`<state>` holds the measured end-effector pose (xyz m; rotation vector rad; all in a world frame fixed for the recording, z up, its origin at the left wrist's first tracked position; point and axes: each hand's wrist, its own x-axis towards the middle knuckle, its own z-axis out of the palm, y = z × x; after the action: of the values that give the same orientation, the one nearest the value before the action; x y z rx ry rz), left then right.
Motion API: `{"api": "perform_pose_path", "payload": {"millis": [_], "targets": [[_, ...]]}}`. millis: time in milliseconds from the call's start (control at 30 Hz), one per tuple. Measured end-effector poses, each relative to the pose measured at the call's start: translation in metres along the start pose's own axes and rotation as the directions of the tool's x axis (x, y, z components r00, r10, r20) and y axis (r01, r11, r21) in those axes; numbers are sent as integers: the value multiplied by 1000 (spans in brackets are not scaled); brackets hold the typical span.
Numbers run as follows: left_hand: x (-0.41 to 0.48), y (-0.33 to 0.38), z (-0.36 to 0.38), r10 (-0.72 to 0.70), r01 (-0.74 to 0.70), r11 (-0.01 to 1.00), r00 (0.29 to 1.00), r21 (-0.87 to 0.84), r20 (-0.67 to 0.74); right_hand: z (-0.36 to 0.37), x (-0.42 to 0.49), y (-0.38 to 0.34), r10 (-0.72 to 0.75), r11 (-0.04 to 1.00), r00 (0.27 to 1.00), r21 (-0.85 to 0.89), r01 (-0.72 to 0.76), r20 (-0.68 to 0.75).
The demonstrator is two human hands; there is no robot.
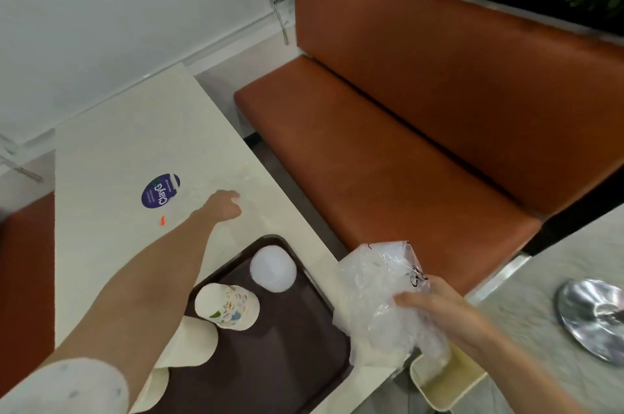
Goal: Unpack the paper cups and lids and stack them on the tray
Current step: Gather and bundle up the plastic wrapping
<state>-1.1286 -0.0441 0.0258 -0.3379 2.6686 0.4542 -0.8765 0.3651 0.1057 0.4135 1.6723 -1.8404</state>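
A dark brown tray (304, 339) lies at the near edge of the white table (118, 156). On it stands an upside-down stack of paper cups (228, 307) with a colourful print, and behind that a white stack of lids (273, 267). My left hand (224, 205) reaches out over the table beyond the tray, fingers curled, pinching a barely visible piece of clear plastic wrap (238, 200). My right hand (435, 309) grips a crumpled clear plastic bag (374, 282) in the air to the right of the tray, off the table's edge.
A purple round sticker (160, 190) and a small orange scrap (162, 220) lie on the table. An orange bench (388, 150) runs along the right. A second table carries a metal disc (594, 315). A cream container (445, 383) sits below my right hand.
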Motion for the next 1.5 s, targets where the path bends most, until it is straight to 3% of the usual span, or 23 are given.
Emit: {"api": "perform_pose_path", "payload": {"millis": [100, 200, 267, 400, 500, 633, 867, 967, 1067, 1133, 1200, 1267, 1367, 1500], "targets": [[-1, 1, 16, -20, 13, 997, 995, 74, 97, 2, 2, 5, -9, 1000, 1000, -3, 9, 17], [-1, -1, 29, 41, -40, 977, 999, 208, 1, 9, 0, 3, -12, 1000, 999, 28, 13, -45], [-4, 1, 33, 79, -71, 977, 996, 202, -29, 12, -3, -2, -20, 999, 999, 28, 21, -44], [-17, 10, 25, 232, -244, 955, 969, 167, 89, 14, -20, -27, -14, 1000, 994, 0, 14, -108], [-27, 25, 5, 282, -283, 958, 959, 56, 29, -2, -17, -25, -23, 999, 992, -35, 19, -126], [-58, 92, -42, 349, -387, 883, 920, -264, -180, -33, -11, -14, -12, 996, 989, -91, -1, -145], [-199, 229, -68, 681, -611, 554, 724, -566, -115, -101, -7, -9, -26, 997, 984, -81, 12, -175], [-260, 272, -18, 803, -667, 451, 594, -593, -57, -118, -15, -4, -5, 998, 993, -70, -3, -114], [-304, 300, 56, 840, -652, 433, 543, -623, 16, -134, -31, 8, -31, 999, 997, 29, 33, -72], [-326, 310, 99, 824, -580, 423, 566, -696, 28, -148, -44, 26, -1, 990, 996, 137, 14, -89], [-341, 313, 131, 732, -490, 413, 680, -768, -39, -161, -53, 46, 35, 992, 999, 126, -30, -38], [-348, 311, 157, 619, -501, 437, 770, -747, -155, -174, -62, 62, 25, 995, 999, 97, -29, 34], [-355, 309, 185, 576, -572, 537, 786, -620, -226, -194, -77, 69, -15, 995, 995, 97, 5, 99], [-362, 316, 195, 475, -475, 672, 865, -569, -162, -213, -89, 63, -28, 998, 989, -47, 35, 145]]}}
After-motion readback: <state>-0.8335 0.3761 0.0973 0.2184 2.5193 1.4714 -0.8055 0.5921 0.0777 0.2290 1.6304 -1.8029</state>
